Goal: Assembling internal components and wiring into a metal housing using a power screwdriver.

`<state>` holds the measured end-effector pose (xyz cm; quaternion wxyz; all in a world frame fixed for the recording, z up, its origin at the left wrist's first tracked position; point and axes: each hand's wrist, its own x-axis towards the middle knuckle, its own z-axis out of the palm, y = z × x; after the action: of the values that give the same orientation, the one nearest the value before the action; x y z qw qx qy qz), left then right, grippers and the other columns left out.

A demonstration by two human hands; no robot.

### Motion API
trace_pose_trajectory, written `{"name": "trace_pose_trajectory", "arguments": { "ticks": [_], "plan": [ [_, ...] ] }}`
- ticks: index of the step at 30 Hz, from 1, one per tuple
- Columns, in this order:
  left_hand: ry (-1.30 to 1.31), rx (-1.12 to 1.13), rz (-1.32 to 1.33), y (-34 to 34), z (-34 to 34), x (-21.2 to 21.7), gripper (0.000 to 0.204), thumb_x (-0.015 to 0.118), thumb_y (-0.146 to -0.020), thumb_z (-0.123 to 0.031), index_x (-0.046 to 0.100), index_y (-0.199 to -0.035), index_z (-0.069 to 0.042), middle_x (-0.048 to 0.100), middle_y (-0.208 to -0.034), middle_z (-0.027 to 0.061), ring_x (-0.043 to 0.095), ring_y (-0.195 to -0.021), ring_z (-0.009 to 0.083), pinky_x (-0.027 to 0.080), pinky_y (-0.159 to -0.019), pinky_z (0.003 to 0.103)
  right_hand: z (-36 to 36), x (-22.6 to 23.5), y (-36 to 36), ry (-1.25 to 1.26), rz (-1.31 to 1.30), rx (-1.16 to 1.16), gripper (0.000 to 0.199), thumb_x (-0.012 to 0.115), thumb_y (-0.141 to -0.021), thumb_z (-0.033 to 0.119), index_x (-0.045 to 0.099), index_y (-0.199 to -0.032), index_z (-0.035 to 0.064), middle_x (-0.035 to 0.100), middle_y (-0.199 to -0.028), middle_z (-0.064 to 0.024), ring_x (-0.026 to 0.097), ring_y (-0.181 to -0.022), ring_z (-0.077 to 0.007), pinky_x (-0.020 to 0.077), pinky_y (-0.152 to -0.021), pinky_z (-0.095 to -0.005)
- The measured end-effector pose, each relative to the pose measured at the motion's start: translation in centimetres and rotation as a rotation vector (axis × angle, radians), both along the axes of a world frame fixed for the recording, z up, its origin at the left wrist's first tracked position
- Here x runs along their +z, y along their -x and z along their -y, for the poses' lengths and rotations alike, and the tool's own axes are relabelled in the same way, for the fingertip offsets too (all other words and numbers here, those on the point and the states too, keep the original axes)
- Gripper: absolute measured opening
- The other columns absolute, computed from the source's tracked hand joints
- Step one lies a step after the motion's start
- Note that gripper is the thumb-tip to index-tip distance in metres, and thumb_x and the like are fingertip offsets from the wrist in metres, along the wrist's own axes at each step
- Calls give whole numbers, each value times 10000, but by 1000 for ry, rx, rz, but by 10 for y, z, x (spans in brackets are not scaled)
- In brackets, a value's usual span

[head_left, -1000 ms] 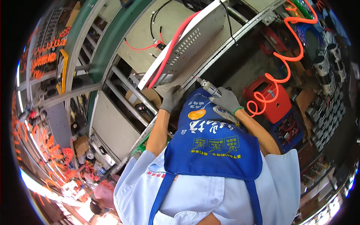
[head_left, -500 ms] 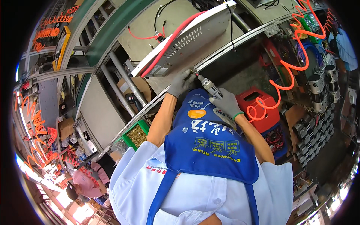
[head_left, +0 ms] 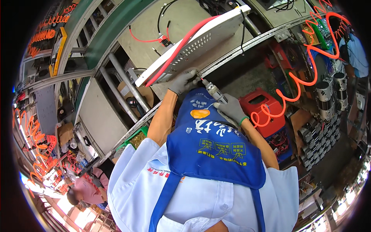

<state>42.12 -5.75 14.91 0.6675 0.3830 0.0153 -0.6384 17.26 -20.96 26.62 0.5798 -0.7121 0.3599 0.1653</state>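
My right hand (head_left: 231, 108), in a grey glove with a green cuff, is wrapped round a silver air screwdriver (head_left: 214, 92). The tool points up and left, its tip close to the fingers of my left hand (head_left: 182, 82). That hand wears a grey glove too, and its fingers are curled together at the lower edge of a tilted white panel (head_left: 195, 45). What they pinch, if anything, is too small to make out. The panel has rows of vent slots, and a thick red cable (head_left: 176, 50) runs along it.
A coiled orange air hose (head_left: 297, 79) hangs at the right, above a red case (head_left: 266, 112). Stacked silver cylindrical parts (head_left: 322, 135) stand farther right. A green bin (head_left: 137, 137) of small brass-coloured parts is left of my left arm. Another person (head_left: 91, 189) works at lower left.
The view has shifted slightly, and the panel sits a little farther right in it. My hands and the screwdriver keep nearly the same places relative to each other.
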Motion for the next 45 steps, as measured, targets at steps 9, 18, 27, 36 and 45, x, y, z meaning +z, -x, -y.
{"name": "trace_pose_trajectory", "arguments": {
  "ticks": [9, 18, 27, 36, 45],
  "plan": [
    [-252, 84, 104, -10, 11, -3, 209, 607, -1013, -242, 611, -1101, -52, 597, -887, 13, 536, -695, 68, 385, -516, 185, -2, -31, -31, 172, -74, 83, 516, 736, -782, 450, 636, -1087, 46, 709, -946, -217, 707, -897, -350, 533, -802, -430],
    [-381, 332, -112, -16, 34, -25, 68, 531, -1028, -118, 591, -1056, -101, 594, -889, 26, 468, -622, 52, 308, -436, 180, -6, -59, -80, 134, -162, 42, 513, 729, -771, 468, 631, -1046, 47, 706, -964, -224, 690, -938, -381, 516, -824, -456],
    [-312, 289, -74, -17, 35, -10, 107, 518, -1032, -110, 603, -1043, -47, 573, -825, 16, 394, -549, 37, 268, -430, 187, -20, -73, -81, 89, -120, -73, 485, 733, -792, 432, 650, -1058, 35, 695, -913, -230, 687, -873, -382, 513, -800, -444],
    [-331, 66, 112, -22, 24, -4, 210, 459, -1053, -140, 618, -1075, -6, 550, -805, -7, 343, -547, 25, 250, -432, 199, -26, -98, -84, 140, -90, -61, 457, 722, -812, 420, 651, -1055, 39, 701, -912, -227, 689, -886, -389, 514, -790, -449],
    [-429, 70, 174, -20, 36, 1, 242, 440, -1064, -185, 623, -1072, -26, 512, -787, -23, 351, -564, 28, 247, -446, 202, -28, -96, -82, 136, -38, -54, 492, 745, -796, 436, 633, -1081, 51, 700, -936, -217, 691, -902, -376, 514, -799, -440]
  ]
}}
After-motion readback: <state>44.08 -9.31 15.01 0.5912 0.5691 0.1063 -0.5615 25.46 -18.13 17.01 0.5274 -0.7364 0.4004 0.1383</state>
